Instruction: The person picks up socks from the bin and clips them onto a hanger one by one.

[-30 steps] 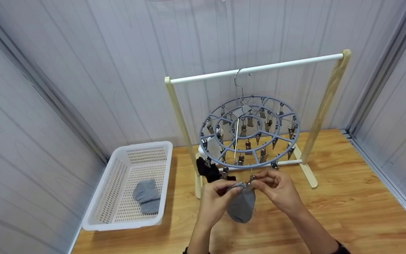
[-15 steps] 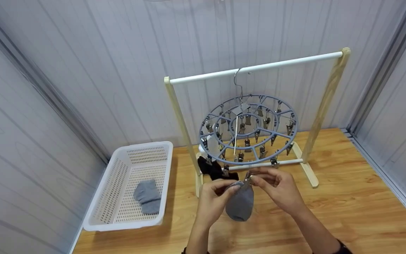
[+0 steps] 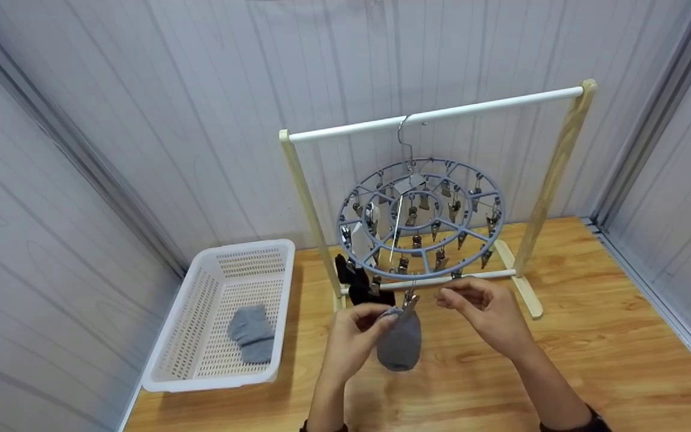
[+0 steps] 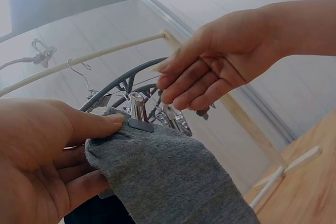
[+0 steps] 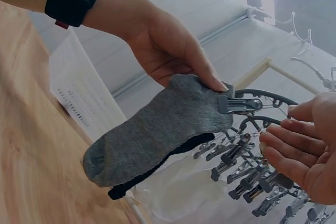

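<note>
A grey sock (image 3: 399, 348) hangs toe down from a metal clip (image 3: 409, 302) at the front of a round blue-grey hanger (image 3: 420, 276). My left hand (image 3: 352, 339) pinches the cuff between thumb and fingers, just beside the clip. In the right wrist view, the clip bites the edge of the grey sock (image 5: 157, 129). My right hand (image 3: 490, 317) is apart from both, to the right of the clip, its fingers loosely bent and holding nothing. Behind my left hand, black socks (image 3: 357, 294) hang from neighbouring clips, partly hidden.
Several bare clips dangle from the hanger's rings. A white cloth item (image 3: 360, 245) hangs at its left. The hanger hooks over a white rod (image 3: 495, 109) on a wooden stand (image 3: 552, 180). To the left, a white basket (image 3: 207, 384) holds another grey sock (image 3: 252, 333).
My right hand has let go of the clip and drawn away to the right. The clip now grips the sock, which has shifted slightly left with my left hand.
</note>
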Demonstrator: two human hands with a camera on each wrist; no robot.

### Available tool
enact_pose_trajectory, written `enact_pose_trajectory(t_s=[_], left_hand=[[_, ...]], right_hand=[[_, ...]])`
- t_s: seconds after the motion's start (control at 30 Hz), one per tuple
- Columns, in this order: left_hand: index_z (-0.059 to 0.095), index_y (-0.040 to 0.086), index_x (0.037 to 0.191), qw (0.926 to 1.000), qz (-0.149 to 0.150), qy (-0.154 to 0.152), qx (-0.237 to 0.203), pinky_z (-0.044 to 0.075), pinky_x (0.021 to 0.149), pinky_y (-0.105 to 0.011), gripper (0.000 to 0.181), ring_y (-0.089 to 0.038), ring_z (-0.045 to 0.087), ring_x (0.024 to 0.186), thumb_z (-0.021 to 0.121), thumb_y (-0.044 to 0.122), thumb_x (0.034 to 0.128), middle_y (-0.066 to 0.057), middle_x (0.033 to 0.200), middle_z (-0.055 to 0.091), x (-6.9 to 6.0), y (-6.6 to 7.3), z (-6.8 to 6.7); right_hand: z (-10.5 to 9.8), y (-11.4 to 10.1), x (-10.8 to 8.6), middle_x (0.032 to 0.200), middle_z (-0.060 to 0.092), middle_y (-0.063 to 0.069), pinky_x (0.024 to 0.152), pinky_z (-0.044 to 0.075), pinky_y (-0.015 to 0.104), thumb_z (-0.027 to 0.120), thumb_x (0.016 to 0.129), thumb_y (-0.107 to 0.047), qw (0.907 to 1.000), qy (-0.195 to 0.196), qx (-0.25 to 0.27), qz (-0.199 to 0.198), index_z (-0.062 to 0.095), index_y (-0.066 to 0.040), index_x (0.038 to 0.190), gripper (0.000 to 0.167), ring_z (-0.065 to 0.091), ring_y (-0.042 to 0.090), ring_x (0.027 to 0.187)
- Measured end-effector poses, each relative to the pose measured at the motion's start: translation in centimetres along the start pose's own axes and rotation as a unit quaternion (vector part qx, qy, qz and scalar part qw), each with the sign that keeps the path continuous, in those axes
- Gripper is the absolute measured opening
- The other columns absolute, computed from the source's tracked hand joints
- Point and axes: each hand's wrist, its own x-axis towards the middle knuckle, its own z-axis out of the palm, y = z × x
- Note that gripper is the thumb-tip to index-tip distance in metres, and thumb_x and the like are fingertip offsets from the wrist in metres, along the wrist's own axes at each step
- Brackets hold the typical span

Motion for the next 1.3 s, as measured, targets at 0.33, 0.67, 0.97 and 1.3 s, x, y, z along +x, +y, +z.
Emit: enact_pose_trajectory(t_s=[0.33,0.67,0.97,1.3], left_hand=[[0.082,0.004,0.104,0.9998,-0.008,0.002,0.02,0.058,0.071,-0.023,0.011,-0.012,0.071,0.081,0.08,0.01,0.0957,-0.007,0.093,0.079,-0.1,0.0,-1.3],[0.083,0.005,0.103,0.9994,-0.007,-0.009,0.033,0.055,0.067,-0.021,0.01,-0.01,0.069,0.076,0.08,0.011,0.0959,-0.006,0.09,0.078,-0.2,0.2,-1.8],[0.082,0.003,0.104,0.9995,-0.007,-0.008,0.029,0.056,0.069,-0.022,0.011,-0.012,0.071,0.078,0.08,0.01,0.0956,-0.007,0.09,0.078,-0.2,0.2,-2.1],[0.082,0.003,0.104,0.9993,-0.016,-0.005,0.033,0.055,0.065,-0.02,0.012,-0.011,0.07,0.076,0.08,0.011,0.0957,-0.008,0.089,0.078,-0.3,0.5,-2.1]], right_hand=[[-1.0,-0.7,0.0,0.101,0.079,0.015,0.083,0.063,0.033,0.072,0.101,-0.008,0.9995,0.03,0.005,-0.011,0.078,-0.002,0.108,0.011,0.078,0.027,0.093],[-1.1,-0.6,0.2,0.096,0.08,0.008,0.079,0.062,0.029,0.075,0.1,-0.008,0.9972,0.056,-0.026,-0.042,0.08,-0.009,0.105,0.008,0.077,0.024,0.09],[-1.1,-0.2,0.2,0.099,0.079,0.003,0.082,0.062,0.028,0.083,0.092,-0.006,0.993,0.088,-0.064,-0.046,0.08,-0.008,0.106,0.014,0.077,0.018,0.091],[-1.3,0.3,0.3,0.11,0.078,0.002,0.091,0.059,0.027,0.085,0.09,-0.01,0.9944,0.065,-0.074,-0.038,0.079,-0.011,0.115,0.026,0.075,0.017,0.104]])
